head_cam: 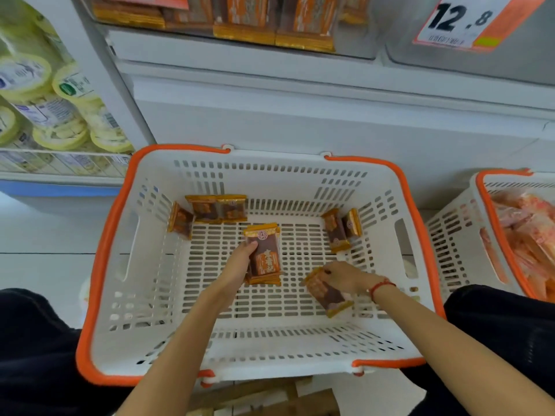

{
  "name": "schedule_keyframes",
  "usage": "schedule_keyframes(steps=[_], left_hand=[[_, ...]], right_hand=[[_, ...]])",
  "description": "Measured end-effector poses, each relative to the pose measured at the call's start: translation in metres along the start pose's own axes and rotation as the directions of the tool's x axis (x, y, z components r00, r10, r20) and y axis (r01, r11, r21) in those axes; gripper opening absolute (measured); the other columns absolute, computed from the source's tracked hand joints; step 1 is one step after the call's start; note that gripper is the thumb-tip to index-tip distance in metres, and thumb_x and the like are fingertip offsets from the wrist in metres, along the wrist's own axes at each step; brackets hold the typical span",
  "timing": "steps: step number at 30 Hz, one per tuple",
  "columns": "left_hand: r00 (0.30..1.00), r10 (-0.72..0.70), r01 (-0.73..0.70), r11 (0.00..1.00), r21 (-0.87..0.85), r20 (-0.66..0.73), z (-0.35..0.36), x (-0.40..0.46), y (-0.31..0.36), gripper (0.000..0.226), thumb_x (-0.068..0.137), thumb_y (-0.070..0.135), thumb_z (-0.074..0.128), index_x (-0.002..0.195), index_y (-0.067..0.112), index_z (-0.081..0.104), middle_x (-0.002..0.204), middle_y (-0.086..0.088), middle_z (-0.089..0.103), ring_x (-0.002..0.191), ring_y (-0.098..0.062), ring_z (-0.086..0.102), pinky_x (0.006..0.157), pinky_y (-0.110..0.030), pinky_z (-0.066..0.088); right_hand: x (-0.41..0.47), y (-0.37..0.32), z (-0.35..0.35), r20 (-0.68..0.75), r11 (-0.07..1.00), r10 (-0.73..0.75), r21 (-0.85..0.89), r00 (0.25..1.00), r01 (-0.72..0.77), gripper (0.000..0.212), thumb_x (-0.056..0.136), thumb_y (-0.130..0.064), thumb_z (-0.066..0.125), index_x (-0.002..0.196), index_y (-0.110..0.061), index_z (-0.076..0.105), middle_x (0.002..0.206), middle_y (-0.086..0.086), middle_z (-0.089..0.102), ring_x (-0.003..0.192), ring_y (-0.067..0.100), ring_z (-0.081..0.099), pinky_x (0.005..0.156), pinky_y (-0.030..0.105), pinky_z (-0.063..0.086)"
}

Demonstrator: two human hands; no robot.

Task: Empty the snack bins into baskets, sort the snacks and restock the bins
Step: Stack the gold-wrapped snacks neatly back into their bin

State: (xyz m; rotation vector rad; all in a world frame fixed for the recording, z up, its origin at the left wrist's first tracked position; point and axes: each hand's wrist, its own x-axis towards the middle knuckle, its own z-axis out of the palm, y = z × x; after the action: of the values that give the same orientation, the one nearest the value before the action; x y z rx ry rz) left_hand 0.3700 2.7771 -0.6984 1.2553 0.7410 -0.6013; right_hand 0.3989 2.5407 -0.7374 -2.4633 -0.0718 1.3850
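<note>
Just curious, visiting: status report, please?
Left hand grips snack stack. Right hand pinches one snack. Both inside basket; five loose packs along its far wall. Nothing in the way.

A basket (120, 235) sits on the floor (45, 232) before a shelf unit (300, 115), with a second basket (480, 223) of packets just to its right and a rack of tubs (60, 115) to the left behind it. Inside the basket, three snack packs (210, 210) lean in the far left corner and two packs (341, 228) in the far right corner. The left hand (241, 259) holds a stack of packs (265, 256) over the middle of the basket, and to its right the right hand (345, 279) rests on a pack (327, 295) lying on the basket's bottom; above, a bin (240, 46) on the shelf unit holds more packs.
</note>
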Motion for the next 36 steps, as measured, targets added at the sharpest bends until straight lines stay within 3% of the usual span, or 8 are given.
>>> schedule_keyframes(steps=[4, 8, 13, 17, 21, 27, 31, 36], left_hand=[[0.995, 0.088, -0.089, 0.996, -0.009, -0.035, -0.005, -0.004, 0.014, 0.033, 0.106, 0.024, 0.034, 0.135, 0.012, 0.044, 0.128, -0.011, 0.059, 0.103, -0.023, 0.060, 0.069, -0.025, 0.052], [0.986, 0.134, -0.135, 0.991, -0.010, -0.101, -0.012, -0.006, 0.031, 0.031, 0.105, 0.020, 0.038, 0.132, 0.008, 0.045, 0.107, -0.008, 0.063, 0.086, -0.019, 0.063, 0.058, -0.021, 0.053], [0.978, 0.179, -0.177, 0.984, 0.032, -0.109, -0.010, -0.018, 0.057, 0.031, 0.104, 0.020, 0.041, 0.131, 0.005, 0.044, 0.105, -0.006, 0.058, 0.083, -0.015, 0.059, 0.059, -0.022, 0.050], [0.965, 0.234, -0.236, 0.972, -0.005, -0.116, -0.006, -0.040, 0.086, 0.017, 0.102, 0.010, 0.042, 0.118, 0.005, 0.047, 0.093, -0.008, 0.057, 0.073, -0.015, 0.056, 0.045, -0.014, 0.047], [0.931, 0.343, -0.336, 0.939, 0.073, -0.127, -0.010, -0.061, 0.109, 0.010, 0.103, 0.013, 0.041, 0.111, 0.010, 0.045, 0.101, -0.010, 0.059, 0.083, -0.020, 0.057, 0.068, -0.025, 0.047], [0.894, 0.444, -0.444, 0.855, 0.268, 0.063, 0.007, -0.098, 0.129, 0.009, 0.099, 0.013, 0.050, 0.098, 0.008, 0.058, 0.096, -0.010, 0.065, 0.084, -0.020, 0.061, 0.079, -0.030, 0.045], [0.893, 0.423, -0.450, 0.848, 0.279, 0.155, 0.026, -0.113, 0.130, 0.014, 0.098, 0.010, 0.050, 0.105, 0.001, 0.058, 0.099, -0.023, 0.061, 0.087, -0.025, 0.058, 0.080, -0.035, 0.040], [0.908, 0.412, -0.415, 0.909, 0.030, 0.072, 0.037, -0.124, 0.137, 0.030, 0.104, 0.016, 0.036, 0.093, 0.004, 0.061, 0.081, -0.014, 0.064, 0.070, -0.025, 0.059, 0.069, -0.035, 0.048]], right_hand=[[-0.014, -0.045, -0.037, -0.091, 0.717, 0.030, 0.696, 0.995, 0.042, 0.036, 0.105, -0.034, 0.037, 0.106, -0.009, 0.063, 0.092, 0.003, 0.066, 0.083, 0.017, 0.062, 0.075, 0.028, 0.049], [-0.028, -0.087, -0.058, -0.187, 0.466, -0.074, 0.862, 0.980, 0.200, 0.035, 0.102, -0.040, 0.042, 0.106, -0.017, 0.068, 0.104, 0.002, 0.073, 0.101, 0.018, 0.067, 0.097, 0.037, 0.050], [-0.061, -0.121, -0.077, -0.189, -0.024, -0.403, 0.980, 0.895, 0.197, 0.024, 0.066, -0.013, 0.074, 0.083, -0.012, 0.057, 0.083, 0.007, 0.055, 0.072, 0.018, 0.055, 0.069, 0.031, 0.046], [-0.089, -0.139, -0.104, -0.163, 0.375, -0.455, 0.857, 0.876, 0.354, 0.033, 0.087, 0.010, 0.055, 0.114, -0.007, 0.060, 0.111, 0.011, 0.068, 0.100, 0.022, 0.065, 0.093, 0.036, 0.050], [-0.137, -0.145, -0.147, -0.001, 0.841, -0.506, 0.223, 0.862, 0.494, 0.038, 0.090, -0.007, 0.065, 0.123, -0.023, 0.058, 0.105, -0.014, 0.065, 0.094, -0.002, 0.061, 0.082, 0.017, 0.047], [-0.179, -0.168, -0.164, 0.046, 0.733, -0.565, -0.431, 0.824, 0.527, 0.043, 0.086, -0.025, 0.073, 0.127, -0.020, 0.063, 0.115, 0.000, 0.069, 0.093, 0.006, 0.059, 0.085, 0.026, 0.047], [-0.188, -0.165, -0.169, -0.265, 0.779, -0.626, -0.241, 0.733, 0.578, 0.042, 0.072, -0.024, 0.085, 0.110, -0.023, 0.068, 0.088, -0.006, 0.065, 0.073, 0.004, 0.056, 0.068, 0.023, 0.045], [-0.181, -0.160, -0.153, -0.663, 0.773, -0.443, 0.060, 0.604, 0.632, 0.058, 0.067, -0.024, 0.088, 0.112, -0.022, 0.051, 0.104, -0.005, 0.055, 0.089, 0.009, 0.054, 0.064, 0.015, 0.045]])
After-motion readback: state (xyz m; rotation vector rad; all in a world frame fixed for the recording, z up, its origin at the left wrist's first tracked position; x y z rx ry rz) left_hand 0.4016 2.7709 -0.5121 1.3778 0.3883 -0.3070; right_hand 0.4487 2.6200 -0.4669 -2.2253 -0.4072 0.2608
